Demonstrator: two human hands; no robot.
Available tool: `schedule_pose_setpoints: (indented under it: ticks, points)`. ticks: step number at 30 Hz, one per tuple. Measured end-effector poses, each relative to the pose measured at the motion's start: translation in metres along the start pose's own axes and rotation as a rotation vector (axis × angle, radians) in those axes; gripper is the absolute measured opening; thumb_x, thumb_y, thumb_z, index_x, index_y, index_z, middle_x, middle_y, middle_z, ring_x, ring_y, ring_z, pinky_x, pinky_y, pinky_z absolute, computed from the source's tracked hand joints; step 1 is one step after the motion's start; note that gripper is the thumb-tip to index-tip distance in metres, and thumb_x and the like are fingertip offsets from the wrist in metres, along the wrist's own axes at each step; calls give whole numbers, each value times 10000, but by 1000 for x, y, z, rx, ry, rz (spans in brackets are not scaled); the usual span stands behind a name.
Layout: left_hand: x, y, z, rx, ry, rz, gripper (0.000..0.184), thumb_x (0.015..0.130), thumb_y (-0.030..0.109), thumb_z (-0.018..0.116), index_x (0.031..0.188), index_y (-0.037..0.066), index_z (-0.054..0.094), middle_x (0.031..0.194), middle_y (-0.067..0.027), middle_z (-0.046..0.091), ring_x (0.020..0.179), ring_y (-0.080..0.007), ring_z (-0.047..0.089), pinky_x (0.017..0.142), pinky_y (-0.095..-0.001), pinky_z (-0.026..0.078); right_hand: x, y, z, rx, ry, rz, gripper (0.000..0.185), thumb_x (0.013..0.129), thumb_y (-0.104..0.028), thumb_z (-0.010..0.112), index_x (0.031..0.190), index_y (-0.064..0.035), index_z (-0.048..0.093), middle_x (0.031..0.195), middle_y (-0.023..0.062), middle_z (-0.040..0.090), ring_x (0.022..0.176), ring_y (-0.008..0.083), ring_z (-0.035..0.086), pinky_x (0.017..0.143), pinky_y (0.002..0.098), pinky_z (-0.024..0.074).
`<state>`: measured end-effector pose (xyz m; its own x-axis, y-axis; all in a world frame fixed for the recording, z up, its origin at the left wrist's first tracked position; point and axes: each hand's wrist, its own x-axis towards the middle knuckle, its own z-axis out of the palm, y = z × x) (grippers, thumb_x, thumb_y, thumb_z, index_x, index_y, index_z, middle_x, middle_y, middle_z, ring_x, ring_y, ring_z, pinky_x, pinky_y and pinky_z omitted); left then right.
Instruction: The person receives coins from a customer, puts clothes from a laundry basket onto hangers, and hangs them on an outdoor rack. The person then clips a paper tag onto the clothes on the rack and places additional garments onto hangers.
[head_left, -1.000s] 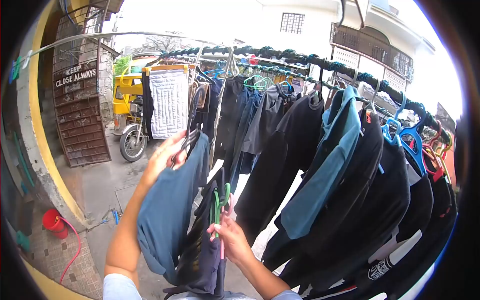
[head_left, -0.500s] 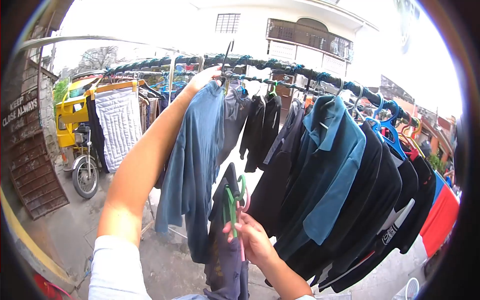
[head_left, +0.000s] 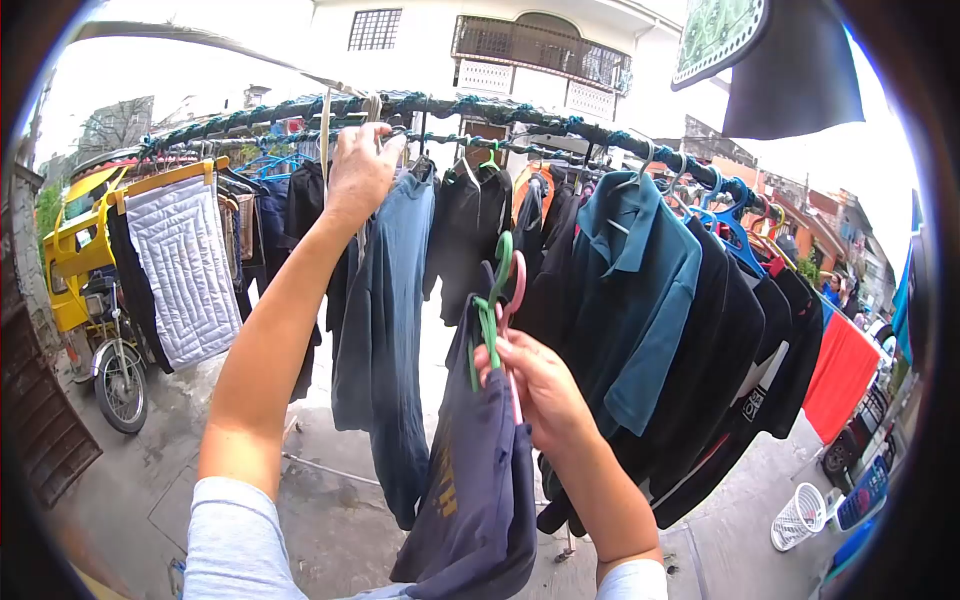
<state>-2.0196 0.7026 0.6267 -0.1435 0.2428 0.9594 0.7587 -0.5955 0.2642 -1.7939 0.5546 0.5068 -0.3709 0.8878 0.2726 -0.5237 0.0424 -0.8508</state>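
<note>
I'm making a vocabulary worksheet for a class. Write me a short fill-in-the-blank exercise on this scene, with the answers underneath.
1. The right hand holds a green hanger and a ____ one.
2. The hand raised to the rail is the ____ one.
3. The slotted basket on the ground is coloured ____.

Missing words: pink; left; white.
</note>
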Motion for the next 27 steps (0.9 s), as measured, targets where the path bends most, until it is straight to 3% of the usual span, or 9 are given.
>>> schedule_pose_setpoints:
  ticks: [1, 3, 6, 9, 10, 15, 18, 22, 27]
  points:
    - [-2, 24, -16, -59, 71, 29, 369, 873, 356, 480, 989, 28, 603, 840, -147, 618, 833, -315, 582, 809, -341, 433, 10, -9, 7, 6, -2, -19, 222, 890, -170, 509, 1021, 0, 454, 809, 67, 575, 604, 94, 548, 549, 227, 474]
    - [-10, 67, -44, -179, -451, -122, 465, 860, 472, 481, 916, 21, 583, 881, -106, 575, 770, -154, 567, 618, -278, 461, 38, -26, 11, -39, -79, -34, 183, 902, -165, 488, 950, 11, 501, 800, 75, 577, 602, 107, 555, 552, 243, 475]
    - [-21, 83, -32, -428, -1036, -371, 656, 804, 665, 413, 941, 49, 591, 865, -57, 575, 745, -145, 560, 577, -267, 457, 79, -52, 32, -14, -17, -83, 178, 902, -159, 474, 875, 8, 529, 758, 66, 562, 611, 115, 545, 544, 258, 455]
    - [-15, 65, 7, -784, -883, -666, 477, 837, 488, 537, 988, 38, 586, 925, -63, 608, 788, -136, 583, 662, -267, 474, 132, -63, 29, 8, 111, -217, 150, 880, -140, 467, 823, -13, 523, 690, 46, 514, 564, 116, 476, 489, 255, 376]
    - [-13, 66, 18, -855, -826, -695, 342, 824, 446, 518, 849, 105, 531, 667, 9, 424, 589, -123, 386, 546, -263, 313, 130, -68, 39, -8, 146, -214, 146, 859, -134, 436, 790, -29, 511, 663, 33, 483, 521, 115, 426, 445, 265, 321]
    - [2, 88, 27, -1394, -779, -932, 253, 769, 265, 492, 859, 28, 492, 789, -116, 584, 627, -205, 595, 567, -304, 533, 141, -95, 31, -371, 171, -269, 279, 856, -188, 334, 795, 13, 518, 624, 84, 530, 476, 184, 478, 449, 308, 398]
    - [20, 89, 31, -1273, -580, -1013, 307, 759, 189, 524, 937, -49, 443, 800, -159, 578, 638, -241, 599, 597, -315, 550, 143, -123, 27, -442, 211, -312, 351, 864, -211, 324, 912, 69, 529, 895, 222, 636, 646, 282, 615, 559, 370, 490]
    - [57, 54, 70, -1234, -606, -919, 384, 760, 172, 519, 1072, -13, 395, 760, -176, 573, 609, -243, 596, 566, -347, 551, 183, -157, 1, -528, 283, -181, 325, 846, -190, 404, 933, 93, 539, 831, 197, 616, 600, 229, 565, 552, 368, 470]
    - [66, 45, 90, -1198, -615, -926, 260, 785, 139, 523, 984, 13, 414, 727, -118, 524, 549, -191, 578, 474, -308, 529, 233, -176, -25, -681, 361, -159, 275, 854, -176, 424, 1006, 23, 538, 842, 131, 622, 624, 202, 551, 592, 352, 465]
